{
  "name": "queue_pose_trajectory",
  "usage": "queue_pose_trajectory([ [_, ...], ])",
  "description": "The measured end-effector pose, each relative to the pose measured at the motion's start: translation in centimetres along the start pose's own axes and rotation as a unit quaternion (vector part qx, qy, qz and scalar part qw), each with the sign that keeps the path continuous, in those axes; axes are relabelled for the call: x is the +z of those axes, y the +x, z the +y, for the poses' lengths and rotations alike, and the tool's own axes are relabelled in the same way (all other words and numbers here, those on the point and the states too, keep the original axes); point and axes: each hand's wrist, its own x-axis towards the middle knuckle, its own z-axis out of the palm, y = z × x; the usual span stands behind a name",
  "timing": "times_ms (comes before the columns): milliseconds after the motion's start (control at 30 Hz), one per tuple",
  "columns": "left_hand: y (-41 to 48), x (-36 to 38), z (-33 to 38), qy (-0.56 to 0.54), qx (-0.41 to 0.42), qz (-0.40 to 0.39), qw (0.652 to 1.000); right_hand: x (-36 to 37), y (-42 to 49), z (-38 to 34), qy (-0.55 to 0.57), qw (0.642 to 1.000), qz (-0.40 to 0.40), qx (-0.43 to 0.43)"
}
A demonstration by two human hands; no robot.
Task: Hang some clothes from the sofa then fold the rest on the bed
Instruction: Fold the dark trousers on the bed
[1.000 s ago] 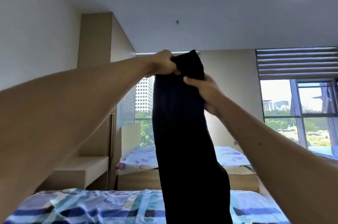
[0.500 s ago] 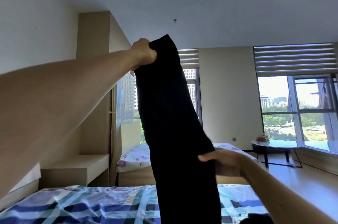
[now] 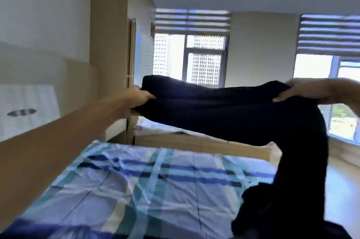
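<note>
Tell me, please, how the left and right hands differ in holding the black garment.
The left hand grips the black garment at its end; the right hand grips it partway along, where the rest hangs down. The left forearm shows at length; the right barely. Both hold it stretched.

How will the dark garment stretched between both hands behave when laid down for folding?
Likely floppy: the dark garment sags between the left hand and right hand, its free end hanging limp toward the bed. Probably light, since outstretched arms hold it aloft.

Striped blinds (image 3: 191,22) above window (image 3: 204,61); perhaps a wardrobe (image 3: 109,43).
</note>
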Motion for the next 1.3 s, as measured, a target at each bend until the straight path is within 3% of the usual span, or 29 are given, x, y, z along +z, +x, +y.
queue_pose_trajectory([
  [100, -2.2, 0.8, -8.5, 0.026, -0.075, -0.019, 0.997, 6.7, 2.3, 1.5, -0.07, 0.995, -0.052, 0.055],
  [233, -6.4, 0.7, -21.0, 0.109, -0.151, -0.036, 0.982, 21.8, 4.0, 6.3, -0.134, 0.968, -0.176, 0.119],
  [333, -9.6, 0.5, -29.1, 0.175, -0.195, -0.074, 0.962, 34.4, 4.2, 11.4, -0.196, 0.946, -0.233, 0.108],
  [500, -11.8, -0.5, -37.0, 0.25, -0.241, -0.093, 0.933, 48.5, 3.2, 17.2, -0.162, 0.953, -0.247, 0.067],
  [833, -9.6, -6.6, -41.9, 0.284, -0.285, -0.011, 0.915, 55.1, 2.8, 17.9, -0.123, 0.967, -0.221, -0.03],
  [933, -9.9, -8.9, -43.2, 0.353, -0.296, -0.007, 0.888, 55.4, 2.2, 18.8, -0.176, 0.954, -0.243, -0.019],
  [1067, -10.3, -9.5, -44.1, 0.42, -0.318, -0.06, 0.848, 53.3, 0.8, 21.5, -0.292, 0.925, -0.244, -0.022],
  [1133, -10.0, -8.4, -43.3, 0.532, -0.301, -0.075, 0.788, 51.3, 0.0, 23.2, -0.333, 0.912, -0.238, -0.013],
  [1167, -10.1, -7.0, -42.5, 0.597, -0.259, -0.057, 0.757, 50.3, -0.6, 24.0, -0.35, 0.907, -0.234, -0.008],
  [1200, -10.6, -5.1, -40.9, 0.636, -0.186, -0.033, 0.748, 49.3, -1.1, 24.8, -0.366, 0.902, -0.229, -0.01],
  [1233, -11.0, -2.6, -39.5, 0.642, -0.087, -0.021, 0.762, 48.4, -1.6, 25.6, -0.376, 0.9, -0.22, -0.014],
  [1300, -12.8, 3.3, -36.6, 0.557, 0.085, -0.068, 0.823, 46.7, -2.7, 27.1, -0.379, 0.903, -0.201, -0.02],
])
